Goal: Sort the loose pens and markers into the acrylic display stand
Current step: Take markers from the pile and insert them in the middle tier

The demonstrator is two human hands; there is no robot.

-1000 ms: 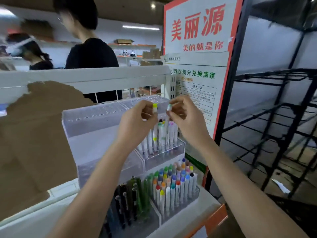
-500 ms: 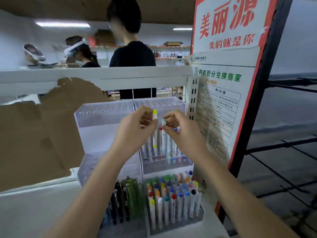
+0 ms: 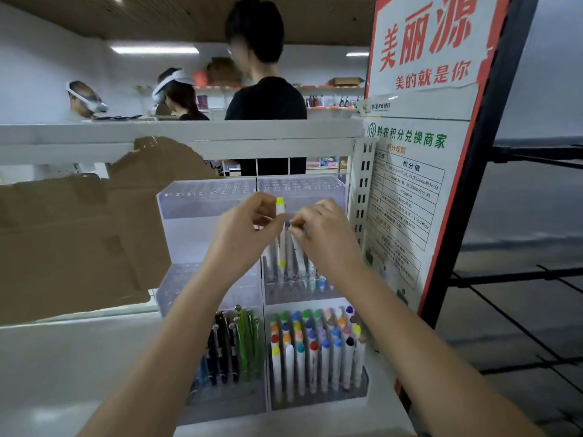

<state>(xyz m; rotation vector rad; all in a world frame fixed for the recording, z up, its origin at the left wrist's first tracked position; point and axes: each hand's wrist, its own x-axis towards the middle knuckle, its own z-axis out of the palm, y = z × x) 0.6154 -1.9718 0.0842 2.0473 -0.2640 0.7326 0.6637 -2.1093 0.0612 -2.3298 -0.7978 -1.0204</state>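
The left hand [image 3: 243, 234] pinches an upright white marker with a yellow cap [image 3: 280, 234], apparently steadying it over the right middle tier of the clear acrylic display stand [image 3: 205, 200], while the right hand [image 3: 321, 234] pinches a dark-tipped marker [image 3: 288, 224] alongside, likely for slotting.

Upright yellow-capped marker [image 3: 280, 234] above acrylic stand [image 3: 208, 200]

Dim indoor light from ceiling tube lights [image 3: 154, 50] at upper left. Right side of frame dark and murky. Whole picture soft, slightly motion-blurred. Wide-angle bending at edges; poster [image 3: 422, 127] leans. Mild glare on acrylic stand [image 3: 205, 200].
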